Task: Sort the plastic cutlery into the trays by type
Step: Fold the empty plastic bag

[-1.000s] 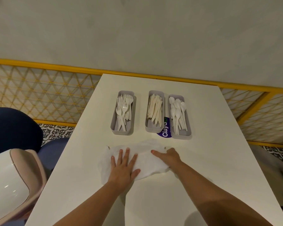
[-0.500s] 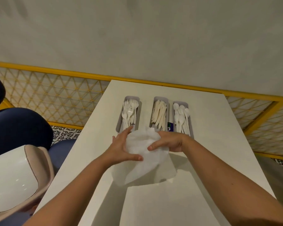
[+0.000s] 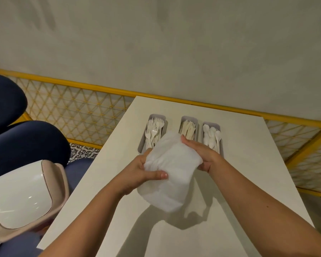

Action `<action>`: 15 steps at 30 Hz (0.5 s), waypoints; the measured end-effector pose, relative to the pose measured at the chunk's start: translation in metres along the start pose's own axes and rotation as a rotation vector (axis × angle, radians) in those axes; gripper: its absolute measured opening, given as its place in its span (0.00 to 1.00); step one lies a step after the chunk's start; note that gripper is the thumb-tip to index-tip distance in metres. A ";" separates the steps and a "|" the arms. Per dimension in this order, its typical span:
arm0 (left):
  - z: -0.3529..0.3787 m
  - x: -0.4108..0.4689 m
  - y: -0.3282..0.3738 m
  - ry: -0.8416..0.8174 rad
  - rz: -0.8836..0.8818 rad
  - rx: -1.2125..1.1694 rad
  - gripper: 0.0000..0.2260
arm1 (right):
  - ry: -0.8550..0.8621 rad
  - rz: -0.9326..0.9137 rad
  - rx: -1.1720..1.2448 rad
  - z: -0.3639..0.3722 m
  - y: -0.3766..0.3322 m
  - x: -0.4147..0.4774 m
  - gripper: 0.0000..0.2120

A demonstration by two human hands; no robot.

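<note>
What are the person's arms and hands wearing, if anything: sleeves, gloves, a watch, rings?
Nothing worn shows. The left forearm and right forearm are bare down to the frame's edge, with no sleeve in view. The left hand and right hand have no gloves; no watch, band or ring is visible.

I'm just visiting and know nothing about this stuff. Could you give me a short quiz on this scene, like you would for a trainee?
1. Which tray holds the forks? A left, B middle, C right.
2. True or false: the white bag lies flat on the table.
3. Fill in: the middle tray holds ____.
Key: 1 A. 2 false: the left hand and right hand hold it up. 3 knives.
</note>
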State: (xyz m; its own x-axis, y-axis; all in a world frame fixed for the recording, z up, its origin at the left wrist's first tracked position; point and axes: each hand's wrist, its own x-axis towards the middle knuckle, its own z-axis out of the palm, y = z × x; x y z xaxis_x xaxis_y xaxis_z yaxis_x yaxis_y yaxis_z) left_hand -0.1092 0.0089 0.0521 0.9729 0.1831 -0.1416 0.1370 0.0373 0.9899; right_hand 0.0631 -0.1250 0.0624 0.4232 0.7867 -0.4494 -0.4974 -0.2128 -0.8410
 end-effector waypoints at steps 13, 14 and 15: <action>-0.001 0.000 0.006 0.548 0.047 0.163 0.25 | -0.018 0.013 -0.017 0.042 0.037 -0.002 0.22; -0.005 -0.001 0.005 0.580 0.028 0.181 0.31 | -0.082 -0.026 0.027 0.040 0.032 -0.001 0.27; -0.008 -0.003 0.004 0.602 0.014 0.190 0.34 | -0.162 -0.046 0.005 0.041 0.028 -0.002 0.31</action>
State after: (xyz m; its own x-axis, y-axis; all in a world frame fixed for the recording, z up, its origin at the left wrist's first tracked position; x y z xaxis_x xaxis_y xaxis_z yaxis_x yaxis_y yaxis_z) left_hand -0.1134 0.0160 0.0570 0.7066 0.7055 -0.0554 0.2096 -0.1339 0.9686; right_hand 0.0174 -0.1090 0.0527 0.3183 0.8789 -0.3553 -0.4838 -0.1717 -0.8582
